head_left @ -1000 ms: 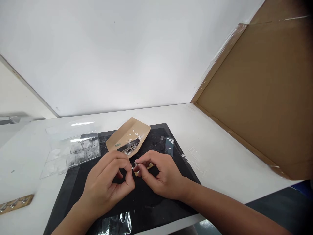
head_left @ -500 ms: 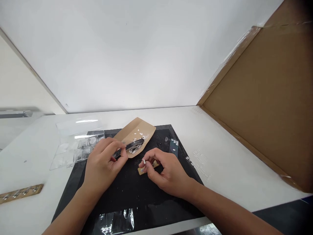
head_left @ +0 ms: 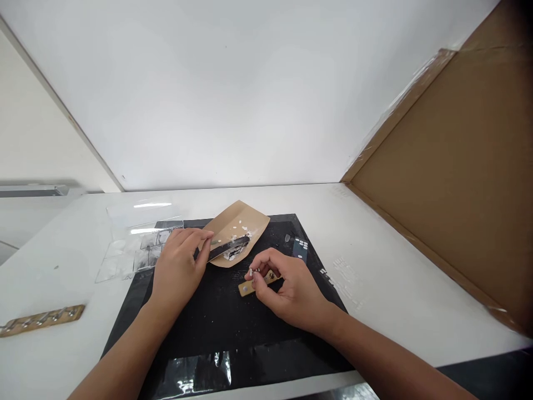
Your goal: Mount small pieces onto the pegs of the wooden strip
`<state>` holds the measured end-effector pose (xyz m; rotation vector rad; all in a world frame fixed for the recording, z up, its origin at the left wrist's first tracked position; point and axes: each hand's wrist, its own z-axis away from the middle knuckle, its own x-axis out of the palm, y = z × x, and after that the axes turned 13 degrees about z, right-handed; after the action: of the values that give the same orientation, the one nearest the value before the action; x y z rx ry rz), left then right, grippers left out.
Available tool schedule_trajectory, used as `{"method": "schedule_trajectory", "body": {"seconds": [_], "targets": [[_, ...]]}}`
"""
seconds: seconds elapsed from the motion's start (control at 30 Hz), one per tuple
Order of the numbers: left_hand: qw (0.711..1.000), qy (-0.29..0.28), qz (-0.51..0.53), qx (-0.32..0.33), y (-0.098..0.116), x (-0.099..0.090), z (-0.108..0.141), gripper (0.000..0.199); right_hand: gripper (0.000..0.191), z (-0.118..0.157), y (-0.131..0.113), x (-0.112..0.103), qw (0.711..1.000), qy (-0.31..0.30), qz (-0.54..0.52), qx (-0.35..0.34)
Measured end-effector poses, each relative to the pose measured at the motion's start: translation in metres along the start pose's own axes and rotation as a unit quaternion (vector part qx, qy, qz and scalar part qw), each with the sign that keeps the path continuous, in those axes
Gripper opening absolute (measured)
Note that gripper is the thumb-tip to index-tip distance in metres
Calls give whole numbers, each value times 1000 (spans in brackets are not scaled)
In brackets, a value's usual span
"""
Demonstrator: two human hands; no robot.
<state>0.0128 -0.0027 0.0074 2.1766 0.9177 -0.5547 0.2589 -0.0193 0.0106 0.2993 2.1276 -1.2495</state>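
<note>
My left hand (head_left: 177, 268) rests on the black mat (head_left: 216, 316) with its fingers on the near end of a dark tweezers-like tool (head_left: 228, 248). That tool lies across a brown paper envelope (head_left: 237, 226) strewn with small white bits. My right hand (head_left: 287, 289) pinches a tiny shiny piece (head_left: 252, 271) between thumb and fingers, just above a short tan strip (head_left: 249, 287) lying on the mat.
A clear plastic compartment box (head_left: 137, 244) sits left of the mat. A tan strip with several metal pieces (head_left: 39, 320) lies at the far left on the white table (head_left: 387, 261). A small dark card with white dots (head_left: 300, 247) lies right of the envelope. A cardboard panel (head_left: 458, 166) stands at the right.
My hands have parted. The left moved up and left to the dark tool at the envelope. The right kept the tiny piece and lowered it over the tan strip.
</note>
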Motion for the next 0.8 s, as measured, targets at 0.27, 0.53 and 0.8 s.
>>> {"method": "schedule_trajectory", "body": {"seconds": [0.27,0.53,0.8], "targets": [[995,-38,76,-61,4,-6,1,17,6,-4,3,-9,997,57,52,-15],[970,-192,120,83,18,-18,0,19,8,-7,10,-11,998,25,55,-14],[984,-155,40,83,10,-11,2,19,7,-8,8,-12,996,44,73,-4]]}}
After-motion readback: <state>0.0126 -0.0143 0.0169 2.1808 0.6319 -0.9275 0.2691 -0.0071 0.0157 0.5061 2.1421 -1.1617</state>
